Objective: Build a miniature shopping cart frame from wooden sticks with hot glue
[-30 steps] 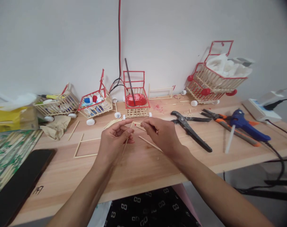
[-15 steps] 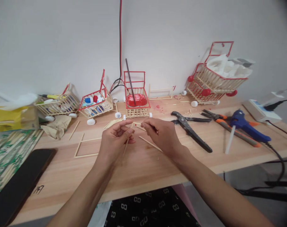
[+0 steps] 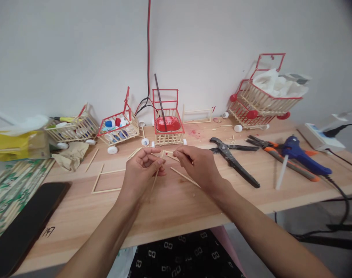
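My left hand (image 3: 143,168) pinches a thin wooden stick (image 3: 155,180) that slants down toward the tabletop. Facing it, my right hand (image 3: 197,164) is closed on a short light stick (image 3: 170,155) with a small red spot near its end. The ends of the two sticks lie close together; whether they touch is unclear. Below my right hand, a loose stick (image 3: 184,177) rests on the table. A rectangular stick frame (image 3: 106,190) lies left of and partly behind my left hand. Right behind my hands stands a small stick cart (image 3: 169,138) holding a red tray.
More stick carts (image 3: 119,133) line the wall. Black cutters (image 3: 236,164), orange-handled pliers (image 3: 291,164), a blue glue gun (image 3: 306,158) and a power strip (image 3: 320,137) lie at the right. On the left are a phone (image 3: 28,224), bundled sticks (image 3: 13,193) and crumpled brown paper (image 3: 71,155).
The camera view has shifted slightly. Both hands hold nearly the same pose, with the fingers of my left hand curled slightly more.
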`<state>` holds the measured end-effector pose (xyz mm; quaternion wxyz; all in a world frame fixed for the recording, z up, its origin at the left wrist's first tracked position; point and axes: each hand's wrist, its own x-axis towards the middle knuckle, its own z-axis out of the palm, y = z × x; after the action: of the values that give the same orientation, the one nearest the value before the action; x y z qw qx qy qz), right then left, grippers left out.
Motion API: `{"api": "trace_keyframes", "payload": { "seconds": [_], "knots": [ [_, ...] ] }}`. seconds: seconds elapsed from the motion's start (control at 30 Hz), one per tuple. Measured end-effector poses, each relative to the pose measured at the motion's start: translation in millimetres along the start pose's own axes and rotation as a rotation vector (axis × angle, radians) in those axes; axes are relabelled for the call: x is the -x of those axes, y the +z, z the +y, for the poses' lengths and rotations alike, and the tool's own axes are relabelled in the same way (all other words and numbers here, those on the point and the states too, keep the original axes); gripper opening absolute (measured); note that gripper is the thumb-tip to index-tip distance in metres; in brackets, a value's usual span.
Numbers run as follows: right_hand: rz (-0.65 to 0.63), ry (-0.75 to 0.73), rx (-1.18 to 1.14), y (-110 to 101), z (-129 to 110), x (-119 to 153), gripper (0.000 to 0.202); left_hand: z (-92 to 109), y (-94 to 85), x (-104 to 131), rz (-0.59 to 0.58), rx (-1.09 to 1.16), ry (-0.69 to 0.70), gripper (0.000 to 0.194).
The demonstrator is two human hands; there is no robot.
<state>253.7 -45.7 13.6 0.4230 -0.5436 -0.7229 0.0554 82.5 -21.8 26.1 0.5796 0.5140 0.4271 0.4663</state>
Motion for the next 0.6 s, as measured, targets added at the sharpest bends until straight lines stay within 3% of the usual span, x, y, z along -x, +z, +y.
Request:
{"api": "trace_keyframes", "payload": {
  "seconds": [0.6],
  "knots": [
    [-0.012, -0.007, -0.008, 1.0, 2.3, -0.7, 0.021, -5.9, -1.1, -3.8, -0.021, -0.028, 0.053, 0.033]
  ]
}}
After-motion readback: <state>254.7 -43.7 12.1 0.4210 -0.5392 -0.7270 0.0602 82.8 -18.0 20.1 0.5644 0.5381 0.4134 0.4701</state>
